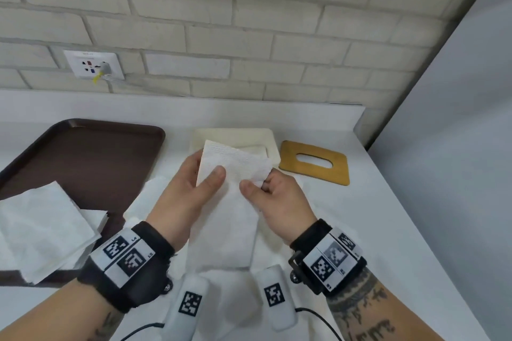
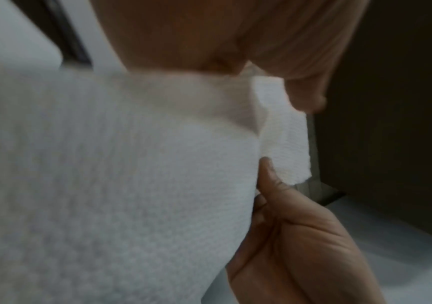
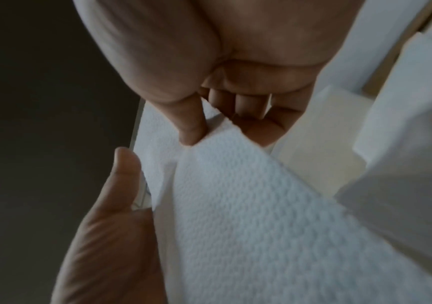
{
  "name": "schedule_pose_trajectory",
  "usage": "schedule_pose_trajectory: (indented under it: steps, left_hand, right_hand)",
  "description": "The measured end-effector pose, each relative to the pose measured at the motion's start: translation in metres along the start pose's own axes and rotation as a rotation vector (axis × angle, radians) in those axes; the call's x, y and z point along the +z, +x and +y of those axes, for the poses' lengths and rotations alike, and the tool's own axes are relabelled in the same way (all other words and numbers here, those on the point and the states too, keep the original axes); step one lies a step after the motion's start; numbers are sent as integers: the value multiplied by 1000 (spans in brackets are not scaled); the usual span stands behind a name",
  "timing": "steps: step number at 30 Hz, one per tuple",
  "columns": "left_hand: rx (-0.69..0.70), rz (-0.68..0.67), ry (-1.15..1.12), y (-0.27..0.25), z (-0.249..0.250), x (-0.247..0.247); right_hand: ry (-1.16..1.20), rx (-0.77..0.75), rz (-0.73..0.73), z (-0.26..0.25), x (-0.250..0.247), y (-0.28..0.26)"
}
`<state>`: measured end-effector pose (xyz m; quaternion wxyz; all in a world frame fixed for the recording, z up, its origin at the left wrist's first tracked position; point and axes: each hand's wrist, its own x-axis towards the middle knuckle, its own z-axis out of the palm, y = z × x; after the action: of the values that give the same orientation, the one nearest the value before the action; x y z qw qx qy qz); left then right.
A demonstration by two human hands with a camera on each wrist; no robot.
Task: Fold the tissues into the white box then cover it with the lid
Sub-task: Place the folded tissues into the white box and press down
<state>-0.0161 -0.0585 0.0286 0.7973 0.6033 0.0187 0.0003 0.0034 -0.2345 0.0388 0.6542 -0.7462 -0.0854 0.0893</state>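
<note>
Both hands hold one white tissue (image 1: 232, 202) up over the counter, folded into a long strip that hangs toward me. My left hand (image 1: 207, 166) grips its upper left edge, thumb on top and fingers behind. My right hand (image 1: 259, 183) pinches the upper right edge between thumb and curled fingers. The right wrist view shows that pinch on the tissue (image 3: 248, 205), and the tissue (image 2: 105, 185) fills the left wrist view. Just beyond the hands stands the open white box (image 1: 235, 135), partly hidden by the tissue. The wooden lid (image 1: 314, 162) with an oval slot lies flat to its right.
A brown tray (image 1: 97, 158) lies at the left, with a stack of white tissues (image 1: 47, 227) on its near end. More tissue lies spread on the white counter (image 1: 388, 216) under the hands. A brick wall with a socket (image 1: 94, 65) stands behind. The counter ends at the right.
</note>
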Motion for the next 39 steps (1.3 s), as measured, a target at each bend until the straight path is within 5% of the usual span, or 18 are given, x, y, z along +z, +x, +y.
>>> schedule_pose_trajectory:
  steps: [2, 6, 11, 16, 39]
  left_hand:
    - [-101, -59, 34, -2, -5, 3]
    - [-42, 102, 206, 2, -8, -5]
    - [22, 392, 172, 11, 0, -51]
    - [15, 464, 161, 1, 3, -72]
    - [-104, 348, 72, -39, 12, -114]
  right_hand:
    - [-19, 10, 7, 2, -4, -2]
    - [-165, 107, 105, 21, -26, -11]
    - [-648, 284, -220, 54, -4, -37]
    - [-929, 297, -285, 68, 48, -20]
    - [-846, 355, 18, 60, 78, -9]
